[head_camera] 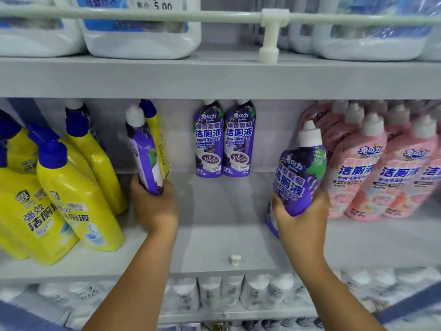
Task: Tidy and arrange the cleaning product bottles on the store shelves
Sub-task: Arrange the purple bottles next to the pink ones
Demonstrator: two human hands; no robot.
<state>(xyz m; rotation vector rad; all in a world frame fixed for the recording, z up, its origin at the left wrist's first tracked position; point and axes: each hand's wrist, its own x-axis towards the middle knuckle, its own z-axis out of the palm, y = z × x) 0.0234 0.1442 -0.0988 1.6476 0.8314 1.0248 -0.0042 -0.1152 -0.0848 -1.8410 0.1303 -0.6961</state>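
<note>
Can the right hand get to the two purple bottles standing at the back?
Probably not yet: the right hand already grips a purple bottle. The shelf before the back pair is bare.

This is a shop aisle: grey metal shelves (pixel 214 77) stacked in tiers carry many copies of the same goods in rows, yellow cleaner bottles (pixel 78 199), pink bottles (pixel 362 177), purple bottles (pixel 224 142), and a price label (pixel 155 4) reading 5.00 sits on a jug above.

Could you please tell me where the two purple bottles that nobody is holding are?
The two purple bottles stand side by side at the back of the middle shelf, centre.
</note>
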